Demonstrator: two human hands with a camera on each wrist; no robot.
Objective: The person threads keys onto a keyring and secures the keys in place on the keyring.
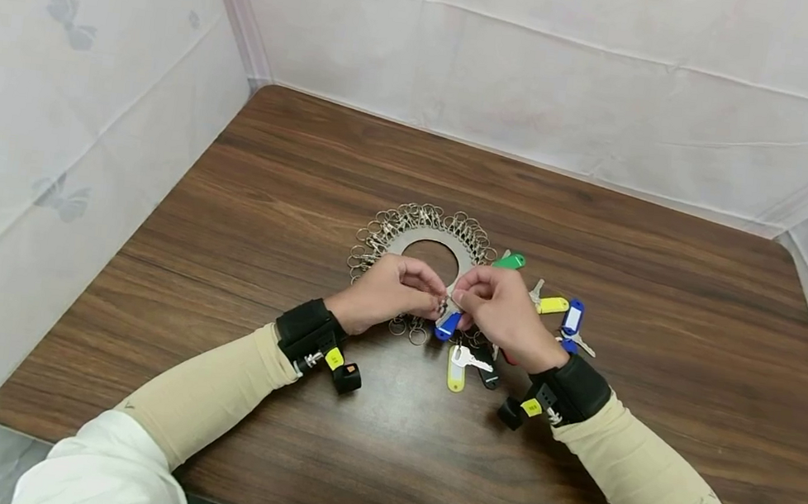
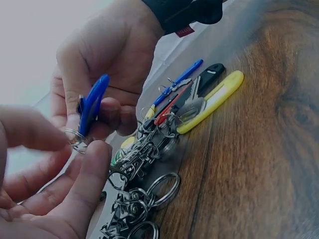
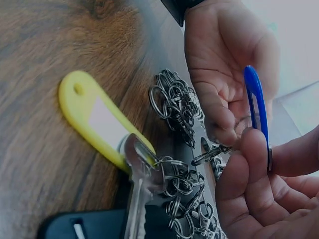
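Note:
A flat metal ring plate [image 1: 405,240] hung with many clips and split rings lies on the wooden table [image 1: 247,184]. Both hands meet at its near edge. My left hand [image 1: 431,295] pinches a small split ring [image 2: 76,138] and clip [image 3: 209,155] between thumb and fingers. My right hand [image 1: 462,300] pinches a blue key tag [image 1: 446,325] [image 2: 92,105] [image 3: 256,102] by its ring end, held right against the left hand's ring. Just below the hands lie a yellow tag [image 1: 456,374] [image 3: 94,119] with a silver key [image 1: 470,361] and a black tag [image 1: 487,374].
More tagged keys fan out on the plate's right side: a green tag [image 1: 510,260], a yellow tag [image 1: 553,305] and a blue tag [image 1: 573,316]. White cloth walls [image 1: 544,77] close in the table on three sides. Each wrist carries a black strap with a camera.

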